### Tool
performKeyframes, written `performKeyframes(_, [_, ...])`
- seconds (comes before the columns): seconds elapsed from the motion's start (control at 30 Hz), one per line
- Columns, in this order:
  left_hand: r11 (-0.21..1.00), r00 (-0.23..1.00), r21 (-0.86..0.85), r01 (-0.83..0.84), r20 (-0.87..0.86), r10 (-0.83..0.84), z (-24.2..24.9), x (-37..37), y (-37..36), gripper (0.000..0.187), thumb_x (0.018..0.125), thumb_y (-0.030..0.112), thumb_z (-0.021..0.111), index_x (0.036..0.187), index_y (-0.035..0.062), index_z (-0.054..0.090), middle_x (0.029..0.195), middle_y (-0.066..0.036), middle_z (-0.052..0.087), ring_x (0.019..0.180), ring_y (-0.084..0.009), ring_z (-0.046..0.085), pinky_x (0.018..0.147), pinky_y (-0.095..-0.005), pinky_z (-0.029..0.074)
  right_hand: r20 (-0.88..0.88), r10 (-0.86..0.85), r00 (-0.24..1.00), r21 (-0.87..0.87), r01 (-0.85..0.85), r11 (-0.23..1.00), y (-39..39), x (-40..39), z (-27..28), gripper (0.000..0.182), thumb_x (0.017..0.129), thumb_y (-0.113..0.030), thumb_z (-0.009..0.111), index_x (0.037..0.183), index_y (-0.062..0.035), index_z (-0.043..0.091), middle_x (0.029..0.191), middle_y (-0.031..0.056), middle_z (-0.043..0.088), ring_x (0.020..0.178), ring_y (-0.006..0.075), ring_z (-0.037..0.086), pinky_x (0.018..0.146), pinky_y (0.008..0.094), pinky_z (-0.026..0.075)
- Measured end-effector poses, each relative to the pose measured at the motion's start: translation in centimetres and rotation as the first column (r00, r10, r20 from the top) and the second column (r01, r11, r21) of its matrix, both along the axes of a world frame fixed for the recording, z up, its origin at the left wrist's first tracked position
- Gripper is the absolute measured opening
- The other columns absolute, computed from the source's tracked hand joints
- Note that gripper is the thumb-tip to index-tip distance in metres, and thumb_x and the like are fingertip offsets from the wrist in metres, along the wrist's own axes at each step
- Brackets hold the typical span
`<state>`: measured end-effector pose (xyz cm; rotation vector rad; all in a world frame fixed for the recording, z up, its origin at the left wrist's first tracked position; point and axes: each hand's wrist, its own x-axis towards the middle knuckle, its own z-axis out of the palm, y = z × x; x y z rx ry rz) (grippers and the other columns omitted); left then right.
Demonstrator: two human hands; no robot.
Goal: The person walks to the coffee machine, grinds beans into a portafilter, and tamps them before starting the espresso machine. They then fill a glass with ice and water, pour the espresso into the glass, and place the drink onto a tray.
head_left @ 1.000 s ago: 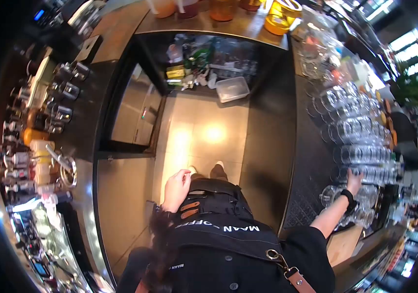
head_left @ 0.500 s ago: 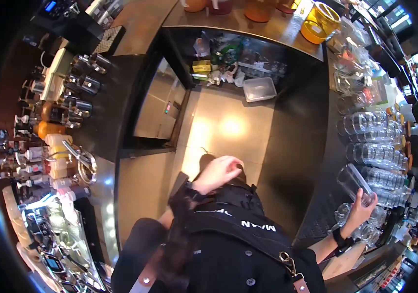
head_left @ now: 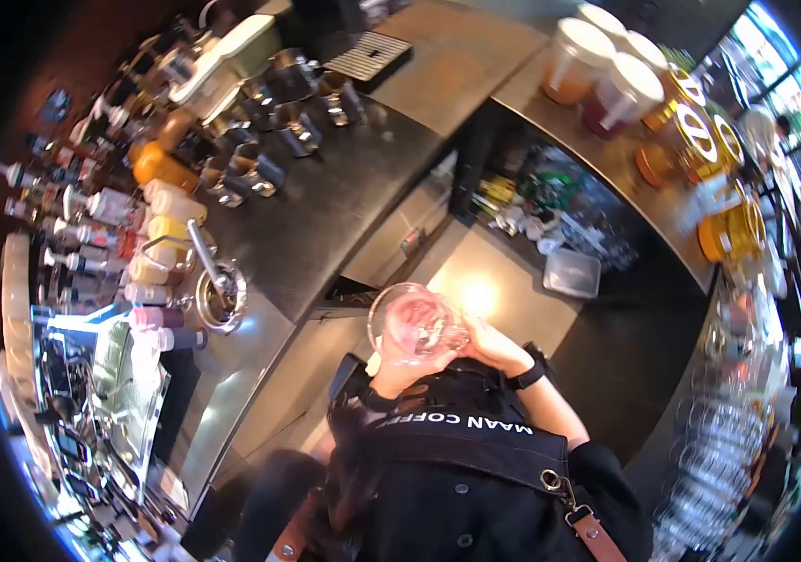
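A clear drinking glass (head_left: pixel 378 314) is held up in front of my black apron, its round rim facing up toward me. My left hand (head_left: pixel 398 373) is closed round the left and near side of the glass, and some of its fingers show pink through the glass. From the right, my right hand (head_left: pixel 496 345) grips the same glass near its lower end. Part of the right fingers is hidden behind the glass. No drink can be made out inside it.
On the left counter (head_left: pixel 325 211) stand several metal pitchers (head_left: pixel 297 131), pump bottles (head_left: pixel 166 234) and a faucet (head_left: pixel 218 281). Lidded tubs (head_left: pixel 578 61) and a yellow jar (head_left: pixel 733 229) line the far counter. Rows of glasses (head_left: pixel 709 459) fill the right side. A plastic box (head_left: pixel 572 273) lies low ahead.
My right hand has brought the glass from the right counter to the front of my body. My left hand has closed on it too. The view has turned left.
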<state>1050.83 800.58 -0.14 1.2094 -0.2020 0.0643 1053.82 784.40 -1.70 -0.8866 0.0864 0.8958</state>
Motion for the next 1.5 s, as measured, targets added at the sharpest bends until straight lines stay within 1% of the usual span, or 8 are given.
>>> performKeyframes(0.13, [0.904, 0.902, 0.019, -0.428, -0.057, 0.428, -1.7, 0.2, 2.6, 0.080, 0.061, 0.001, 0.075, 0.126, 0.0098, 0.031, 0.126, -0.012, 0.041, 0.118, -0.0275, 0.043, 0.101, -0.0426, 0.036, 0.539, 0.608, 0.583, -0.771, 0.053, 0.634, 1.4, 10.3, -9.0, 0.034, 0.083, -0.027, 0.056, 0.104, -0.0005, 0.060, 0.100, 0.0194, 0.062, 0.088, 0.0367, 0.060, 0.083, 0.0395, 0.047])
performKeyframes(0.37, [0.256, 0.252, 0.375, -0.891, -0.059, 0.966, -3.9, -1.6, 1.6, 0.079, 0.058, -0.005, 0.074, 0.125, 0.0056, 0.033, 0.119, -0.011, 0.046, 0.111, -0.0220, 0.046, 0.097, -0.0355, 0.038, 0.506, 0.845, -0.171, -0.720, 0.456, 0.523, 3.7, 27.5, -16.8, 0.046, 0.068, -0.007, 0.059, 0.113, -0.0036, 0.054, 0.118, 0.0171, 0.052, 0.113, 0.0316, 0.047, 0.094, 0.0369, 0.040])
performKeyframes(0.47, [0.003, -0.032, 0.351, -0.936, -0.093, 0.995, -4.1, -2.0, -0.8, 0.073, 0.063, -0.005, 0.072, 0.124, 0.0066, 0.034, 0.119, -0.009, 0.045, 0.109, -0.0208, 0.046, 0.095, -0.0344, 0.039, 0.029, 0.987, -0.161, -0.934, 0.347, 0.084, 6.3, 32.1, -16.8, 0.056, 0.065, -0.018, 0.065, 0.118, -0.0052, 0.052, 0.124, 0.0178, 0.048, 0.123, 0.0336, 0.038, 0.098, 0.0408, 0.034])
performKeyframes(0.63, [-0.301, -0.387, 0.355, -0.885, -0.201, 0.900, -4.5, -2.0, -6.1, 0.065, 0.069, -0.006, 0.069, 0.122, 0.0065, 0.033, 0.118, -0.009, 0.044, 0.106, -0.0203, 0.047, 0.092, -0.0334, 0.040, -0.040, 0.955, -0.294, -0.869, 0.483, 0.112, 6.0, 35.6, -23.9, 0.063, 0.069, -0.031, 0.064, 0.126, -0.0116, 0.046, 0.136, 0.0158, 0.036, 0.129, 0.0328, 0.029, 0.103, 0.0517, 0.025])
performKeyframes(0.9, [-0.299, -0.420, 0.424, -0.855, -0.227, 0.879, -11.9, -2.3, -10.3, 0.072, 0.067, -0.006, 0.072, 0.125, 0.0064, 0.032, 0.121, -0.013, 0.043, 0.112, -0.0220, 0.043, 0.097, -0.0346, 0.036, 0.425, 0.791, -0.440, -0.593, 0.524, 0.611, 5.6, 35.9, -25.0, 0.018, 0.063, -0.019, 0.071, 0.071, -0.0094, 0.059, 0.086, 0.0087, 0.061, 0.086, 0.0269, 0.057, 0.078, 0.0388, 0.042])
performKeyframes(1.17, [-0.400, -0.436, 0.301, -0.866, -0.059, 0.898, -21.2, 0.3, -4.9, 0.072, 0.067, -0.007, 0.071, 0.126, 0.0071, 0.032, 0.123, -0.012, 0.041, 0.115, -0.0214, 0.042, 0.100, -0.0352, 0.033, 0.321, 0.622, -0.714, -0.805, 0.141, 0.576, -2.3, 30.9, -25.7, 0.024, 0.060, -0.021, 0.071, 0.068, -0.0102, 0.051, 0.066, 0.0060, 0.052, 0.067, 0.0243, 0.054, 0.063, 0.0362, 0.042])
performKeyframes(1.4, [-0.554, -0.514, 0.265, -0.789, 0.208, 0.832, -29.7, 2.1, -1.3, 0.073, 0.067, -0.012, 0.065, 0.129, 0.0063, 0.029, 0.125, -0.012, 0.041, 0.111, -0.0241, 0.044, 0.100, -0.0374, 0.032, 0.019, 0.941, -0.337, -0.806, -0.562, -0.185, -0.1, 34.2, -27.5, 0.021, 0.077, -0.019, 0.066, 0.089, -0.0010, 0.067, 0.074, 0.0093, 0.067, 0.067, 0.0135, 0.065, 0.061, 0.0258, 0.050])
performKeyframes(1.5, [-0.539, -0.475, 0.149, -0.829, 0.321, 0.820, -32.4, 2.5, -1.0, 0.073, 0.069, -0.011, 0.064, 0.129, 0.0044, 0.027, 0.124, -0.012, 0.041, 0.112, -0.0255, 0.044, 0.101, -0.0392, 0.031, 0.416, 0.886, -0.203, -0.883, -0.322, 0.341, 5.3, 38.7, -32.0, 0.017, 0.081, -0.018, 0.061, 0.087, -0.0018, 0.065, 0.073, 0.0077, 0.065, 0.067, 0.0133, 0.063, 0.062, 0.0274, 0.050])
